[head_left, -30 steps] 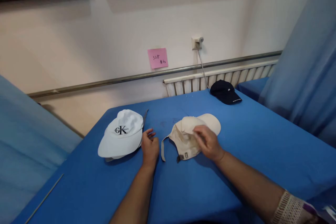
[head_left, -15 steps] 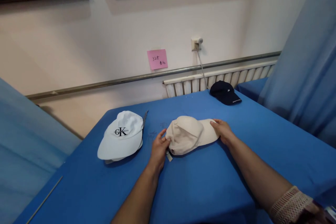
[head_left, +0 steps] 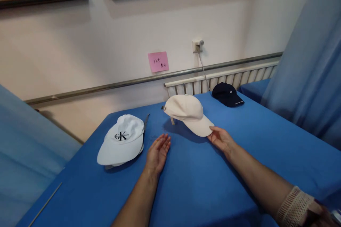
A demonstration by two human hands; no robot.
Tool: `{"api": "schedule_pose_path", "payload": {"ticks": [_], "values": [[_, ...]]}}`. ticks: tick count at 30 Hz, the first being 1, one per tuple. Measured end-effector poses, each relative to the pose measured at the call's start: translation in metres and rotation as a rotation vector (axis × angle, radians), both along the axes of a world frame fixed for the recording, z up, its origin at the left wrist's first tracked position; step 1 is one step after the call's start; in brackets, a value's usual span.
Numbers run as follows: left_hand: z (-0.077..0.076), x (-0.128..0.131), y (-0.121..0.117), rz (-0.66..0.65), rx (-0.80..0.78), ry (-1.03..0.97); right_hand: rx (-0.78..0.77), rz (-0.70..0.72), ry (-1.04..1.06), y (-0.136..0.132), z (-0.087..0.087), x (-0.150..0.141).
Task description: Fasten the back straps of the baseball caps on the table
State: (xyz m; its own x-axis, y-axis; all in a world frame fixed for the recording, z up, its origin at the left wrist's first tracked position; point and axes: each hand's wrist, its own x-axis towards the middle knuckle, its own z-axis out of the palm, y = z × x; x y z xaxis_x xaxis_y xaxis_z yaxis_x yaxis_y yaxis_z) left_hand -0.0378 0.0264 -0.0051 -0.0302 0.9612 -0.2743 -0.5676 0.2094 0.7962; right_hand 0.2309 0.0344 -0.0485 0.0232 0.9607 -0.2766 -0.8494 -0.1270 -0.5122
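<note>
A cream baseball cap [head_left: 188,110] is held up a little above the blue-covered table [head_left: 202,184], its crown to the left and its brim to the right. My right hand [head_left: 220,140] pinches the brim's edge between thumb and fingers. Below and left of the cap, my left hand [head_left: 157,154] is off it, palm turned inward and fingers stretched out, holding nothing. White caps [head_left: 122,142], the top one with a black "CK" mark, lie stacked to the left of that hand.
A dark navy cap [head_left: 227,94] lies at the table's back right, near the radiator [head_left: 191,87]. A thin stick [head_left: 45,204] lies along the left edge. Blue curtains [head_left: 314,60] hang on both sides. On the wall are a pink note [head_left: 158,61] and a plugged socket [head_left: 197,46].
My left hand has let go of the cream cap and opened. The cap has risen off the table, moved farther back and turned, still held at its brim by my right hand.
</note>
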Motion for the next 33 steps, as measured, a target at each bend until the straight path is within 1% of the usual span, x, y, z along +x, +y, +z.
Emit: {"api": "schedule_pose_path", "payload": {"ticks": [3, 5, 8, 10, 11, 13, 15, 17, 18, 19, 21, 22, 23, 25, 27, 29, 31, 33], "values": [[-0.008, 0.031, -0.015, -0.185, 0.028, 0.157, 0.048, 0.056, 0.076, -0.016, 0.008, -0.033], [-0.015, 0.049, -0.024, -0.272, 0.083, 0.230, 0.075, 0.103, 0.090, -0.029, 0.009, -0.055], [-0.022, 0.060, -0.030, -0.230, 0.172, 0.269, 0.105, 0.200, 0.053, -0.043, 0.009, -0.074], [-0.019, 0.056, -0.027, -0.180, 0.193, 0.288, 0.117, 0.304, -0.016, -0.048, 0.009, -0.075], [-0.013, 0.050, -0.025, -0.153, 0.197, 0.298, 0.125, 0.365, -0.056, -0.049, 0.010, -0.073], [0.005, 0.031, -0.018, -0.068, 0.221, 0.307, 0.142, 0.483, -0.127, -0.048, 0.011, -0.067], [0.030, 0.004, -0.011, 0.096, 0.244, 0.268, 0.154, 0.548, -0.177, -0.046, 0.012, -0.060], [0.056, -0.030, -0.005, 0.197, 0.274, 0.249, 0.161, 0.561, -0.209, -0.045, 0.013, -0.056], [0.069, -0.049, -0.003, 0.294, 0.286, 0.228, 0.164, 0.560, -0.221, -0.044, 0.014, -0.055], [0.079, -0.068, -0.002, 0.365, 0.300, 0.213, 0.168, 0.560, -0.233, -0.044, 0.014, -0.055], [0.093, -0.103, -0.002, 0.413, 0.263, 0.216, 0.175, 0.570, -0.256, -0.044, 0.013, -0.055], [0.097, -0.119, -0.004, 0.468, 0.228, 0.229, 0.179, 0.575, -0.267, -0.044, 0.013, -0.056], [0.098, -0.132, -0.006, 0.489, 0.172, 0.238, 0.183, 0.577, -0.275, -0.044, 0.012, -0.057], [0.096, -0.151, -0.012, 0.469, 0.036, 0.244, 0.188, 0.580, -0.284, -0.043, 0.009, -0.057], [0.091, -0.163, -0.018, 0.442, -0.088, 0.253, 0.189, 0.584, -0.284, -0.042, 0.007, -0.057], [0.087, -0.171, -0.023, 0.423, -0.137, 0.258, 0.187, 0.586, -0.282, -0.042, 0.005, -0.057], [0.084, -0.178, -0.026, 0.397, -0.151, 0.273, 0.187, 0.582, -0.280, -0.041, 0.005, -0.056], [0.082, -0.185, -0.027, 0.402, -0.182, 0.337, 0.184, 0.583, -0.281, -0.041, 0.005, -0.056]]}}
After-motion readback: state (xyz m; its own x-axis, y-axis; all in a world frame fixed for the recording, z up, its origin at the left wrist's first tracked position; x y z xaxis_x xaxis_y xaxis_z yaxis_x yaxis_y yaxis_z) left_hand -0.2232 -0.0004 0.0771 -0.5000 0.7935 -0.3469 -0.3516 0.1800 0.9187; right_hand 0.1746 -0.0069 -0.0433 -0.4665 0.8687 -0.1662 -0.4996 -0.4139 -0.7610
